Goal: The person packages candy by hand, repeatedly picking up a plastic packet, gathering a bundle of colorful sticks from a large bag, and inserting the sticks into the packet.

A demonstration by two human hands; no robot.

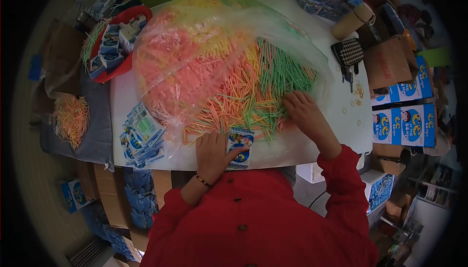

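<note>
A big clear plastic bag (185, 79) lies open on the white table, full of thin pink, yellow and green sticks (282, 69). At the table's front edge my left hand (212, 157) holds a small blue and white packet (241, 147), its thumb across the printed face. My right hand (308, 118) is at the right side of the stick pile, fingers bent down among the green and orange sticks; what its fingertips hold, if anything, is hidden. More flat blue packets (141, 138) lie in a loose stack left of my left hand.
A red basket (148, 13) with filled packets stands at the back left. Rubber bands (359, 91), keys and a checked pouch (347, 51) lie on the right, near a tan cylinder (352, 22). Printed blue boxes (412, 125) stand beyond the right edge.
</note>
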